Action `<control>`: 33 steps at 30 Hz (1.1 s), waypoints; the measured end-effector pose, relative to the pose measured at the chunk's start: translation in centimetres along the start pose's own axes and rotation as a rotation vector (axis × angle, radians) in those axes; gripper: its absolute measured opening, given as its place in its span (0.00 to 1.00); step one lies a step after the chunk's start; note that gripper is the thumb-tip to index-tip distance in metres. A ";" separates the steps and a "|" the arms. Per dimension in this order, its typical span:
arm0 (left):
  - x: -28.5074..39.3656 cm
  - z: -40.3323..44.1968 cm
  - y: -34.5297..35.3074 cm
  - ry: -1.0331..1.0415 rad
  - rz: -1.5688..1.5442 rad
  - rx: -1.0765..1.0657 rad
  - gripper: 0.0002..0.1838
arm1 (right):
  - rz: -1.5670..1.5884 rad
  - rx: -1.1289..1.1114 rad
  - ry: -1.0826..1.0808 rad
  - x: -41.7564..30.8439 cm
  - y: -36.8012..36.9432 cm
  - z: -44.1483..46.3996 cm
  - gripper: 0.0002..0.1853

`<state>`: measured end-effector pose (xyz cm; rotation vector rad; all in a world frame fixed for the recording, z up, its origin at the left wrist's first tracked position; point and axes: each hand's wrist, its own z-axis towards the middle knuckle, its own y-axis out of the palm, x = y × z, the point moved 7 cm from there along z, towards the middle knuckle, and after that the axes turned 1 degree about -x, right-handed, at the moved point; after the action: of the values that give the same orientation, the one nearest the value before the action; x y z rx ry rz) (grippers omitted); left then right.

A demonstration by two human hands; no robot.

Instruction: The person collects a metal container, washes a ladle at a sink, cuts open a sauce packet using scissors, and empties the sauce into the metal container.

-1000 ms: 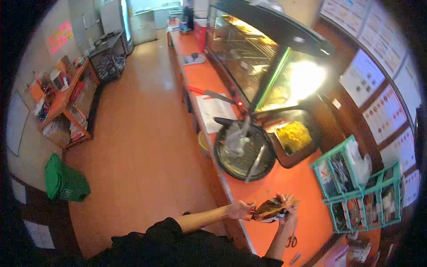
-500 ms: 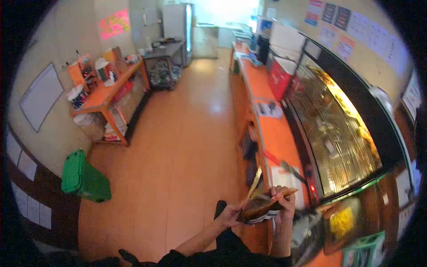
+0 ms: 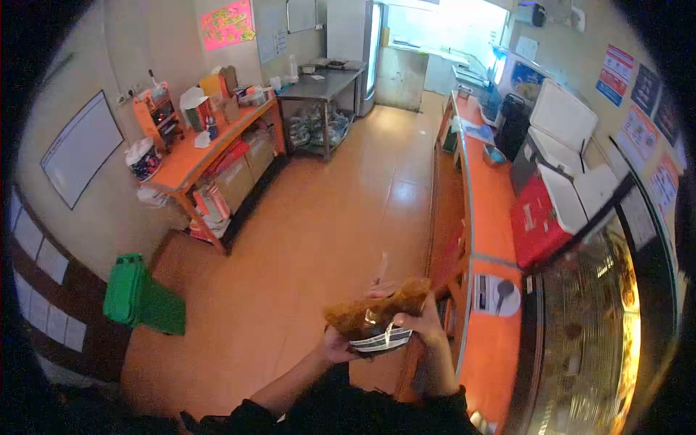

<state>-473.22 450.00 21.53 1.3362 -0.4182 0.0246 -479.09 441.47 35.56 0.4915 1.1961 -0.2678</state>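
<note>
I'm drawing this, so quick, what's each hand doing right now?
Left hand: holding the left end of the brown packet.
Right hand: holding its right end, thumb across the front.

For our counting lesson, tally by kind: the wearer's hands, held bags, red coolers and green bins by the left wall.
Left hand and right hand: 2
Bag: 1
Red cooler: 1
Green bin: 1
Total: 5

Cold white light washes out the back opening (image 3: 447, 27) at upper centre-right, yellow light glows along the display case (image 3: 583, 348) at lower right, pale glare spots the floor (image 3: 312, 246) and packet (image 3: 378, 317), and fisheye distortion bends the soft, grainy frame toward black corners.
</note>
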 end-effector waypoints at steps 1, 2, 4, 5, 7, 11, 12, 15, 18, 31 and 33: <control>1.7 2.2 -0.8 -0.090 -0.241 -0.089 0.34 | -0.009 -0.004 0.003 0.8 -1.6 2.8 0.22; 4.1 4.2 -2.8 -0.011 -0.099 0.127 0.32 | 0.030 -0.045 0.066 1.9 -2.9 5.5 0.22; 8.9 7.6 -4.3 -0.036 -0.092 0.164 0.33 | 0.074 -0.142 0.148 4.1 -6.2 11.5 0.18; 10.7 9.1 -7.3 -0.042 -0.095 0.168 0.33 | 0.078 -0.135 0.150 5.1 -8.3 14.1 0.18; 14.6 12.7 -15.3 -0.046 -0.088 0.302 0.35 | 0.050 -0.268 0.111 6.4 -11.5 19.9 0.17; 23.7 23.8 -18.2 -0.084 0.044 0.405 0.36 | -0.109 -0.135 0.076 11.9 -23.7 28.4 0.13; 26.3 26.8 -17.0 -0.115 0.036 0.420 0.36 | -0.110 -0.087 0.092 12.5 -26.4 30.1 0.12; 32.2 36.6 -14.2 -0.240 -0.027 -0.033 0.33 | 0.025 0.208 0.147 10.5 -32.8 36.9 0.14; 35.5 44.7 -23.6 -0.293 0.001 0.157 0.37 | 0.230 0.401 0.012 9.0 -40.1 43.5 0.12; 57.6 89.1 -33.6 -0.205 0.001 0.226 0.22 | 0.100 0.534 -0.236 3.3 -74.1 74.5 0.13; 61.4 96.1 -35.1 -0.226 0.093 0.248 0.21 | 0.054 0.600 -0.274 2.5 -78.9 78.6 0.13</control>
<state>-434.44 337.16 23.93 1.5698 -0.6857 0.0031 -449.25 334.17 37.53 0.9729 0.8207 -0.6341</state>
